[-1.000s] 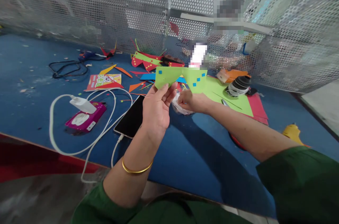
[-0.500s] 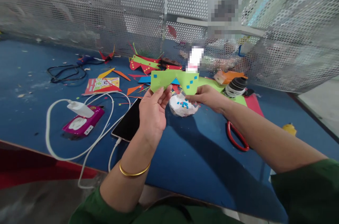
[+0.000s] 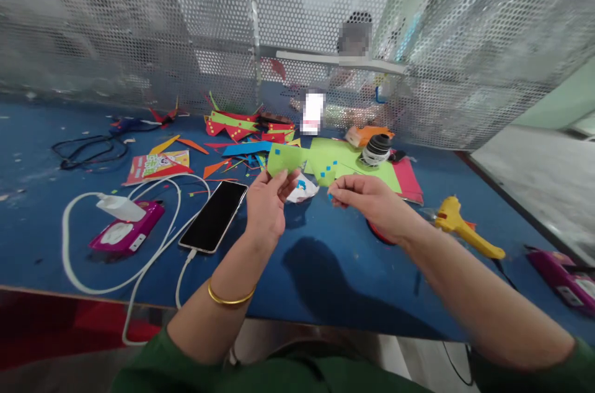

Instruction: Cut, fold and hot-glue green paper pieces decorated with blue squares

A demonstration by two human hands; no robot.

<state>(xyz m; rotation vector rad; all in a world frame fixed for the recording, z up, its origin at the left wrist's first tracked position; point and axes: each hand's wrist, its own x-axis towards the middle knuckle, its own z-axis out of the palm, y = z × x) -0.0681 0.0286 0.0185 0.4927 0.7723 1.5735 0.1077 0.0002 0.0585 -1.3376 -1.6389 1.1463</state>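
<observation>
Head view shows me the left hand point(image 3: 266, 204) pinching the green card point(image 3: 286, 160) by its lower edge, thumb in front, fingers only slightly parted. The right hand point(image 3: 362, 198) is nearly closed, thumb and finger tips together on a blue bit point(image 3: 330, 196), just off the card's right half. The card is up near the middle of the frame, above the surface point(image 3: 260, 287).

As for progress, I count one blue square point(image 3: 277, 152) on the card's left half and at least three on the right, so I judge the decoration uneven and only part done. The bit in the right hand is off the card, and more loose bits point(image 3: 301, 185) lie in the white wrapper point(image 3: 304, 189) just below it.

Outward, the blue surface is cluttered: phone point(image 3: 216, 213) and purple box point(image 3: 114, 233) left of centre, paper strips point(image 3: 248, 149) behind the card, and red masks point(image 3: 232, 126) with yellow spots at the foot of the mesh. Right of centre I see a green sheet point(image 3: 383, 175), a pink sheet point(image 3: 411, 179) and a black-topped pot point(image 3: 376, 148), then a yellow glue gun point(image 3: 460, 229).

The perforated mesh point(image 3: 162, 21) crosses the top of the frame; beyond it, upper right of centre, sits a person point(image 3: 344, 78).
</observation>
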